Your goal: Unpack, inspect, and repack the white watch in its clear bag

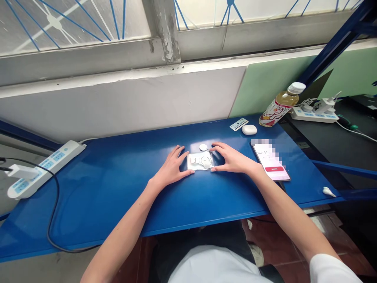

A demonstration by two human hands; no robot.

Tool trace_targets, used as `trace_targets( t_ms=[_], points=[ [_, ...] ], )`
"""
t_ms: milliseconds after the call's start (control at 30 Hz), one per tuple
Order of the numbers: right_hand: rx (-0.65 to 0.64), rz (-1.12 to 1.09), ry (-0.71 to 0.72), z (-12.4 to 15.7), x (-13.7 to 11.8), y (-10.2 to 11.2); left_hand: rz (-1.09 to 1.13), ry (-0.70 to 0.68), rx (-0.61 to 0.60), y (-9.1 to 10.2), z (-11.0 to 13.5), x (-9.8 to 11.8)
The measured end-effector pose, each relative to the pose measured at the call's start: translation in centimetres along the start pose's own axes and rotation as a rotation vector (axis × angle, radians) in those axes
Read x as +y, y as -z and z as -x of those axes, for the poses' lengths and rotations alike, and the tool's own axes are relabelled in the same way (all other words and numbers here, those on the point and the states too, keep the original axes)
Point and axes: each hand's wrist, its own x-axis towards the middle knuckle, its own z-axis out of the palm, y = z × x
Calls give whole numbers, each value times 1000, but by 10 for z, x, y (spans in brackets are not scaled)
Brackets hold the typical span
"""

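A small clear plastic packet point(200, 161) with white parts inside lies flat in the middle of the blue table point(118, 188). My left hand point(172, 167) rests on the table with its fingertips on the packet's left edge. My right hand point(232, 158) holds the packet's right edge between thumb and fingers. A small white round disc point(203, 147) lies just behind the packet, apart from both hands.
A phone point(271, 161) with a timer on its screen lies right of my right hand. Behind it are a white earbud case point(249, 129), a small card point(238, 124) and a drink bottle point(279, 105). Power strips lie at far left point(44, 167) and far right point(315, 114). A small white piece point(328, 192) sits near the right edge.
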Motion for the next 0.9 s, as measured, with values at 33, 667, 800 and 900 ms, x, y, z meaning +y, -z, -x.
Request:
trace_targets(
  t_ms=[33, 667, 800, 900],
  points=[
    [-2, 5, -4, 0, 0, 0, 3, 1, -2, 0, 0, 0],
    [16, 0, 1, -1, 0, -1, 34, -29, 60, -5, -1, 4],
    [21, 4, 5, -1, 1, -2, 24, -22, 116, -12, -2, 5],
    [18, 12, 11, -1, 0, -2, -7, 16, 154, -17, -3, 9]
  ],
)
